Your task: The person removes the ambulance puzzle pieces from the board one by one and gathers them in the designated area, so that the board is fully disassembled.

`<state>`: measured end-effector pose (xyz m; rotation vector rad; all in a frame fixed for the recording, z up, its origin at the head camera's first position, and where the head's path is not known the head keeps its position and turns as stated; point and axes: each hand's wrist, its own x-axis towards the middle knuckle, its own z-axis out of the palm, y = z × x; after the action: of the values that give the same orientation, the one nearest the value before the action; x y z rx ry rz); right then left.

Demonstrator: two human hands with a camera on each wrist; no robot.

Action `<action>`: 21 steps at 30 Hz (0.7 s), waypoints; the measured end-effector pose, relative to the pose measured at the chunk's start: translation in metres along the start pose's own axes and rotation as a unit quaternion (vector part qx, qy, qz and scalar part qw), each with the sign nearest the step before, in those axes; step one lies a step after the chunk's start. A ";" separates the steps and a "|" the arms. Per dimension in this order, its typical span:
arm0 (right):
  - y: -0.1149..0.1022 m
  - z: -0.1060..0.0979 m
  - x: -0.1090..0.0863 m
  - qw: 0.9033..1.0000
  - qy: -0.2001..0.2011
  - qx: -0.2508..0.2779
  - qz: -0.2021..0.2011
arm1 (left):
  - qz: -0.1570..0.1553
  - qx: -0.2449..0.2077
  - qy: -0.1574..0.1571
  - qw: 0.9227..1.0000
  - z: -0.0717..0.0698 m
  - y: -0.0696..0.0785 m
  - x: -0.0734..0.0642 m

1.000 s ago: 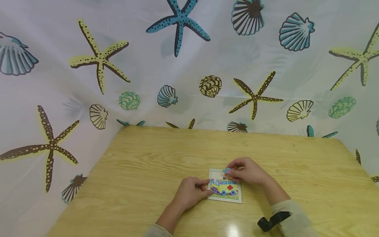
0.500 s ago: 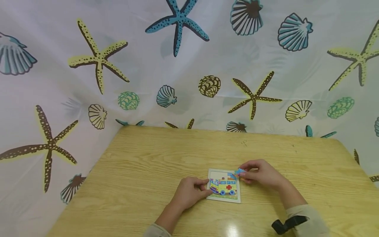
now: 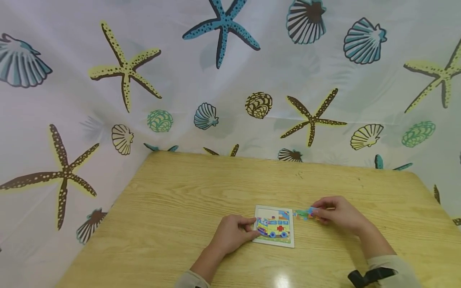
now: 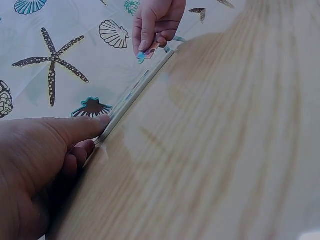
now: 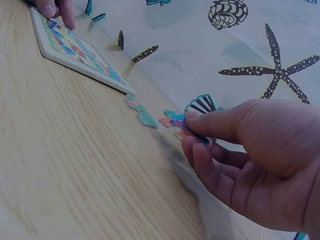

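A square jigsaw puzzle (image 3: 274, 235) in a white frame, with a yellow ambulance picture, lies flat on the table. Its upper left part shows bare white backing. My left hand (image 3: 231, 235) holds the frame's left edge between thumb and fingers. To the right of the frame, my right hand (image 3: 336, 214) pinches a blue, purple and orange puzzle piece (image 5: 176, 120) between thumb and fingers, partly covered by them. A green puzzle piece (image 5: 141, 112) lies on the table between the frame and the right hand; it is apart from the held piece in the right wrist view.
The wood-grain table (image 3: 201, 188) extends around the puzzle on all sides. Behind and to the left hangs a white cloth (image 3: 230, 84) printed with starfish and shells. A black strap (image 3: 372, 276) sits round the right sleeve.
My right hand has moved right, from over the puzzle's upper part to beside the frame, with a piece in its fingers. The green piece has come into sight. My left hand stays put.
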<state>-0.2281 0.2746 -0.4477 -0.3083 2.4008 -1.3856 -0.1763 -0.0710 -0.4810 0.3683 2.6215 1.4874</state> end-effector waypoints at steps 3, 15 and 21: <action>0.004 -0.005 -0.003 1.000 0.011 0.000 0.014 | -0.005 0.000 -0.002 1.000 0.000 0.001 0.000; 0.001 0.002 -0.009 0.975 0.109 -0.193 -0.014 | -0.005 0.010 -0.004 1.000 0.001 0.001 0.000; -0.012 0.012 0.004 0.988 0.039 -0.127 -0.077 | -0.004 0.008 -0.002 1.000 -0.002 0.001 -0.001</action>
<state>-0.2269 0.2579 -0.4434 -0.5218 2.6719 -1.1717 -0.1753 -0.0723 -0.4797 0.3605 2.6304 1.4613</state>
